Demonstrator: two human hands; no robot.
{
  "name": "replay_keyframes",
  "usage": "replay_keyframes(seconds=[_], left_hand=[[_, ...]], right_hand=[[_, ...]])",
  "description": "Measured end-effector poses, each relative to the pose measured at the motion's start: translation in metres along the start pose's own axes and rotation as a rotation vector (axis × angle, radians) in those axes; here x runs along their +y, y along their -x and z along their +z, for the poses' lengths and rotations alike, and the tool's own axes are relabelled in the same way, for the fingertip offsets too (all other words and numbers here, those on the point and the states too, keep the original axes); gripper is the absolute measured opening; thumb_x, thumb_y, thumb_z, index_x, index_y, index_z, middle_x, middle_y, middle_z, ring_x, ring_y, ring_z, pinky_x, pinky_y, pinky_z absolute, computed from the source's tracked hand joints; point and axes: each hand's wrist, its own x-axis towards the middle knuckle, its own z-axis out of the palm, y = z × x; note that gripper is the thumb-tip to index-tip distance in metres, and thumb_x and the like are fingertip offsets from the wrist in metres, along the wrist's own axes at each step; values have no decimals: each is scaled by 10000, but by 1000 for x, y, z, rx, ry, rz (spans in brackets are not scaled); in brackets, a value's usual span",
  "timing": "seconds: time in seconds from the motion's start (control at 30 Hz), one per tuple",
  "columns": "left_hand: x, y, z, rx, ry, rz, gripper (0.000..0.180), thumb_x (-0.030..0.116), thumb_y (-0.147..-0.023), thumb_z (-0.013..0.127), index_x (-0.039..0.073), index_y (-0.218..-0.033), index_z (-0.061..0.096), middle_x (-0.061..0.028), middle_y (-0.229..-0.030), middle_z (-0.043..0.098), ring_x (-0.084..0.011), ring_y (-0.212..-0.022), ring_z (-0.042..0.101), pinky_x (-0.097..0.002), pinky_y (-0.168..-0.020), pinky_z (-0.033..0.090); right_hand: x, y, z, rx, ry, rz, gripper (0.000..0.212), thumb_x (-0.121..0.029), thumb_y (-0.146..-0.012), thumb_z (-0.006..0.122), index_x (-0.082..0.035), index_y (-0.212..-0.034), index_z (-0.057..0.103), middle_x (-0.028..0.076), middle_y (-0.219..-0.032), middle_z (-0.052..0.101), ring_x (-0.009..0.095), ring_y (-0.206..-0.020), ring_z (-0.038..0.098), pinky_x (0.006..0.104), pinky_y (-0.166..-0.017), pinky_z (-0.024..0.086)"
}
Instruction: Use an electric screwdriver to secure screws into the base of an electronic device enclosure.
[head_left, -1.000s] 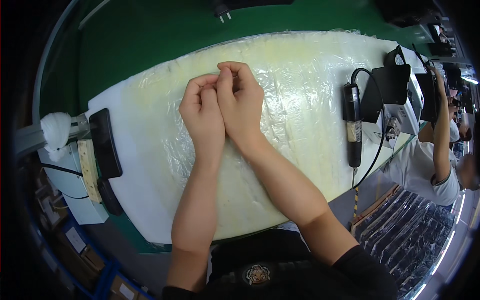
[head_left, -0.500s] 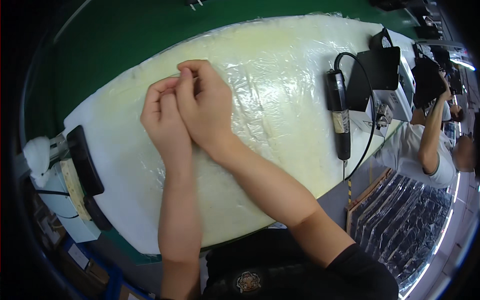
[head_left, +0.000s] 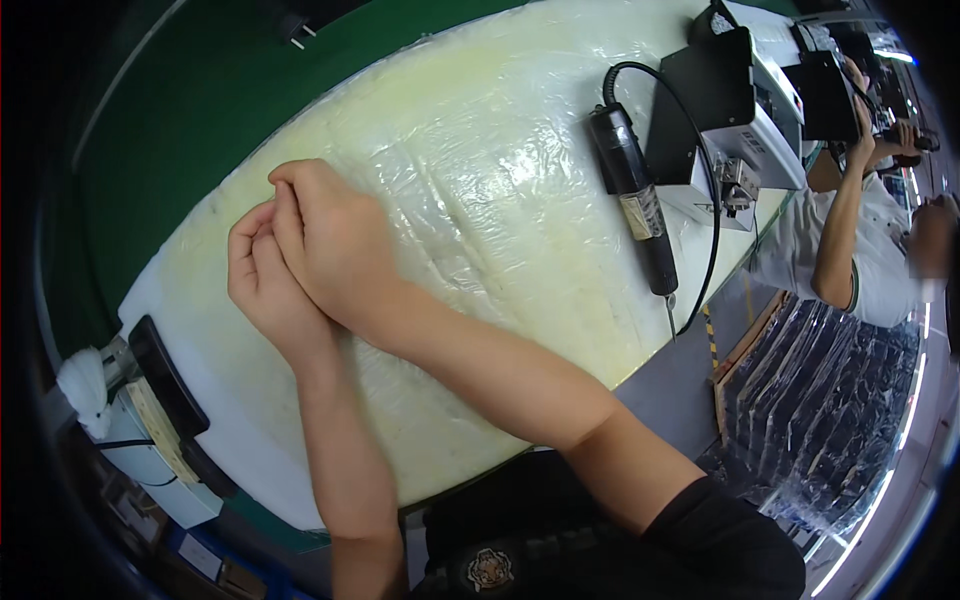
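My left hand (head_left: 275, 290) and my right hand (head_left: 345, 245) are held close together over the left half of a pale, film-covered work table (head_left: 500, 240). The right one overlaps the left, and the wrists nearly cross. Both hands are closed, with the fingers curled and the thumb and fingertips of the right pressed together at its far left side. Whatever is between the fingers, if anything, is hidden or too small to name. To the right lies a black corded hand tool (head_left: 635, 205) with a thin metal tip, apart from both hands.
A black-and-grey equipment box (head_left: 725, 110) stands behind the tool, its cable looping beside it. A flat black object (head_left: 168, 375) lies at the table's left end. Beyond the right edge, another person (head_left: 845, 240) holds something dark near a stack of film-wrapped dark panels (head_left: 820, 410).
The view has shifted, so the tool and box appear farther left and higher. My hands, still together and closed, appear farther left and lower in the picture. The person at right has moved their arms.
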Motion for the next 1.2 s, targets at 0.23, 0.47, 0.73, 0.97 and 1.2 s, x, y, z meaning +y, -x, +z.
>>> replay_keyframes(seconds=[0.23,0.47,0.73,0.97,1.2], left_hand=[[-4,-4,4,18,-26,43,179,41,-977,435,-24,-993,601,-64,-875,632,-116,-781,585,-247,-698,491],[0,-6,0,-15,-137,184,286,78,-1003,414,-61,-1202,564,-132,-1168,613,-195,-1052,586,-311,-911,477],[35,56,1,-160,-298,613,169,-82,-842,593,-6,-977,524,-103,-930,529,-179,-839,499,-289,-796,426],[50,79,1,-349,-162,831,252,-105,-793,558,36,-984,473,-79,-834,497,-191,-826,486,-407,-863,426],[67,80,0,-387,-292,722,331,-92,-727,613,24,-1030,546,-54,-703,529,-233,-858,583,-517,-1036,361]], right_hand=[[5,-5,2,-129,218,5,137,-124,-885,594,-29,-982,607,173,-866,675,347,-683,667,433,-602,537],[-5,-58,15,-536,616,-30,203,-124,-841,585,18,-987,577,196,-836,695,357,-746,701,450,-664,564],[-3,-79,20,-609,641,30,232,-115,-851,533,47,-1009,585,243,-797,689,393,-769,697,469,-702,567],[1,-81,19,-600,580,45,226,-131,-862,541,48,-986,601,259,-807,688,401,-782,695,465,-716,568],[21,-78,11,-413,245,-109,133,-113,-857,570,5,-879,628,239,-703,656,419,-665,655,486,-637,546]])
